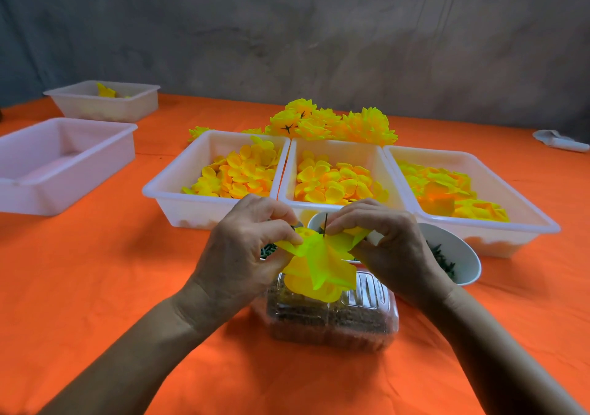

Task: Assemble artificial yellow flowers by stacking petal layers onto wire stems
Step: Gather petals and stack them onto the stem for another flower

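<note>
Both hands hold a half-built yellow flower (pixel 319 264) above a clear plastic box (pixel 332 319). My left hand (pixel 245 248) pinches the petal layers at their left edge. My right hand (pixel 386 239) pinches them at the right, beside a thin dark wire stem (pixel 325 223) that pokes up through the middle of the petals. Three white trays of loose yellow petals stand behind: left tray (pixel 166 197), middle tray (pixel 287 172), right tray (pixel 523 216). A pile of finished yellow flowers (pixel 335 121) lies beyond them.
A white bowl (pixel 459 248) with small dark green pieces sits right of my hands; another bowl is mostly hidden behind them. An empty white tray (pixel 64 159) and a further tray (pixel 105 98) with a few petals stand at left. The table has an orange cloth (pixel 95 271).
</note>
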Motion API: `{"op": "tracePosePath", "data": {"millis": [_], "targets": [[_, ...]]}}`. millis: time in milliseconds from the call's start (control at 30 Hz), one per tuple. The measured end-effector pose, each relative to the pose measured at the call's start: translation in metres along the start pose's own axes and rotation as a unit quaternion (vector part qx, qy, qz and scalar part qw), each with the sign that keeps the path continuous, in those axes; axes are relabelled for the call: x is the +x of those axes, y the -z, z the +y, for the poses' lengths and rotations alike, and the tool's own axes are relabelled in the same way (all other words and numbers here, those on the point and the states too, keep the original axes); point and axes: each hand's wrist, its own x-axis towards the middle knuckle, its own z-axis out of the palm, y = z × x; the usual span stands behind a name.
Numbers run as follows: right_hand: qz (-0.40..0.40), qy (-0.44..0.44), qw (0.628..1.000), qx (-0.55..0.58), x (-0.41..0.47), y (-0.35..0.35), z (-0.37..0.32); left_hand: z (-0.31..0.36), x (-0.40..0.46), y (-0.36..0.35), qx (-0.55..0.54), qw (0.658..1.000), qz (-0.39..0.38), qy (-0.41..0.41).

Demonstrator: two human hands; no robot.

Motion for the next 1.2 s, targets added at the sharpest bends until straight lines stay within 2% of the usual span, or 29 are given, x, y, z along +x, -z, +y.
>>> {"op": "tracePosePath", "data": {"millis": [400, 633, 1000, 1200], "targets": [[-0.046, 0.079, 0.987, -0.128, 0.002, 0.007, -0.006, -0.001, 0.002, 0.002, 0.028, 0.999, -0.04, -0.017], [-0.039, 0.066, 0.992, -0.104, 0.001, 0.009, -0.006, -0.001, 0.004, 0.006, 0.025, 0.997, -0.066, -0.023], [-0.096, 0.073, 0.985, -0.122, 0.0, 0.013, -0.004, -0.005, 0.002, 0.005, 0.034, 0.993, -0.077, -0.078], [-0.077, 0.098, 0.984, -0.124, -0.001, 0.014, -0.005, -0.004, 0.003, 0.003, 0.04, 0.993, -0.076, -0.079]]}}
